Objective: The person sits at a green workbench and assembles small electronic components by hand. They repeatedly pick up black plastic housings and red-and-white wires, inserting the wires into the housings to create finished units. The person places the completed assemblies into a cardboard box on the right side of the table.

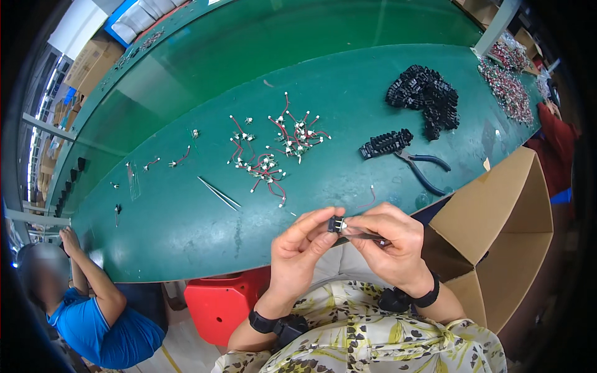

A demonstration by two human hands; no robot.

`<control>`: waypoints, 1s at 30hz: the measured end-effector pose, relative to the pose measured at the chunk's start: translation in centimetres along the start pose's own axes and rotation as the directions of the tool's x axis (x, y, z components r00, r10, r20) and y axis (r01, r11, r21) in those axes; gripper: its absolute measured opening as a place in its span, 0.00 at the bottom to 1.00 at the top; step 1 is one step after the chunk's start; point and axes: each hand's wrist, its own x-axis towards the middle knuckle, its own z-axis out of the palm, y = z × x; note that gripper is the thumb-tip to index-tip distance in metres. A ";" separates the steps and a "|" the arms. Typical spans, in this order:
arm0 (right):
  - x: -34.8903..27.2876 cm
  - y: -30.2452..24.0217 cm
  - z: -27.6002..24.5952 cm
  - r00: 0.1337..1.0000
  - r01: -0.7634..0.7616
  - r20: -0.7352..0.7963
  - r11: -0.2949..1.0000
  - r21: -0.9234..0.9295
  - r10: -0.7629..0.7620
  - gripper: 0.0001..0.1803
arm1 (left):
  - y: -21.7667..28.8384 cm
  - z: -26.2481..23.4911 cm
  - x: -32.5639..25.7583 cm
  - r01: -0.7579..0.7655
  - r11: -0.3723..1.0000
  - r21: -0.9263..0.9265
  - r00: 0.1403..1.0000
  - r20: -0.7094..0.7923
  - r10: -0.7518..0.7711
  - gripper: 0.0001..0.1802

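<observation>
Near the table's front edge, my left hand (298, 248) pinches a small black plastic housing (336, 224) between thumb and fingertips. My right hand (392, 242) is closed on metal tweezers (360, 234), whose tips reach to the housing's right side. A small white piece (344, 226) shows there; the fingers partly hide it. Beyond my hands lies a pile of small white connectors with red wires (264, 166), and a second such pile (300, 133) is just farther back. A single red wire (372, 198) rests close to my right hand.
Another pair of tweezers (219, 193) lies on the green table (186, 230). Blue-handled pliers (426, 171) sit by a row of black housings (387, 143) and a larger black heap (426, 96). An open cardboard box (497, 217) stands at right, a red stool (217, 304) below. A person in blue (109, 326) sits left.
</observation>
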 end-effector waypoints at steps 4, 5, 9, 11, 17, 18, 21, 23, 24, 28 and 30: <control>0.2 -0.3 -0.6 0.996 0.030 0.087 0.988 -0.150 -0.017 0.12 | 0.7 -0.5 0.1 -0.179 0.861 0.476 0.984 0.070 0.165 0.19; 0.3 -0.2 -0.7 0.994 0.047 0.101 0.986 -0.159 -0.031 0.12 | 1.1 -0.5 0.2 -0.227 0.763 0.606 0.974 0.120 0.194 0.18; 0.2 -0.1 -0.7 0.987 0.081 0.151 0.981 -0.176 -0.054 0.12 | 1.7 -0.3 0.3 -0.206 0.756 0.621 0.979 0.139 0.152 0.17; 0.3 0.0 -0.6 0.986 0.076 0.161 0.983 -0.169 -0.049 0.12 | 1.3 -0.9 0.3 -0.210 0.796 0.568 0.976 0.175 0.132 0.18; 2.2 -1.2 -1.9 0.941 -0.288 0.253 0.928 0.238 0.227 0.10 | 1.1 -0.5 0.2 0.168 0.983 -0.073 0.985 -0.027 -0.170 0.21; 1.9 -0.3 -2.0 0.944 -0.318 0.200 0.881 0.351 0.261 0.11 | 1.2 -0.3 0.2 0.184 0.975 -0.122 0.981 -0.034 -0.189 0.21; 1.4 1.0 -2.2 0.924 -0.378 0.178 0.882 0.282 0.340 0.10 | 0.9 0.0 -0.1 0.210 0.952 -0.223 0.973 -0.045 -0.226 0.21; 1.4 0.3 -1.0 0.929 -0.356 0.212 0.893 0.275 0.305 0.09 | 0.1 -0.2 -0.3 0.204 0.954 -0.221 0.976 -0.033 -0.217 0.21; 1.3 0.3 -0.6 0.930 -0.355 0.181 0.907 0.225 0.319 0.08 | 0.1 0.0 -0.4 0.218 0.951 -0.218 0.970 -0.055 -0.235 0.21; 1.3 -0.1 -1.0 0.934 -0.295 0.216 0.955 0.013 0.286 0.09 | 1.2 0.2 -0.3 0.306 0.918 -0.250 0.941 -0.066 -0.332 0.21; 1.1 -0.3 -0.9 0.946 -0.252 0.212 0.968 0.013 0.244 0.10 | 1.3 0.0 -0.4 0.319 0.936 -0.150 0.944 -0.042 -0.328 0.21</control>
